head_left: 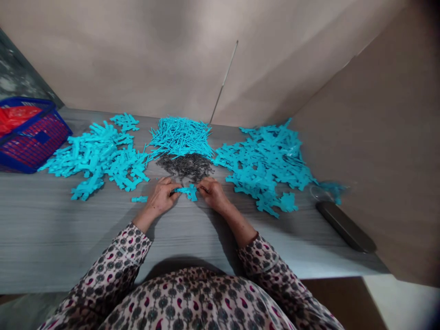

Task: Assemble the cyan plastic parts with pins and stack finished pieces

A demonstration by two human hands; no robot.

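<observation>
A turquoise plastic piece, shaped like a small toy gun (189, 191), is between my two hands just above the table. My left hand (162, 196) pinches its left end between thumb and fingers. At its right end, the closed fingertips of my right hand (212, 193) meet the piece; anything small inside them is hidden. Right beyond my hands lies a heap of thin dark metal pieces (187, 166), too fine to make out singly. Beside my left hand rests a short turquoise part (139, 199).
Turquoise sticks (182, 135) are piled behind the dark heap. Gun-shaped turquoise parts form a left pile (92, 156) and a right pile (271, 156). A blue basket (37, 140) stands far left, a dark elongated case (345, 227) far right. A thin rod (223, 82) rises at the back.
</observation>
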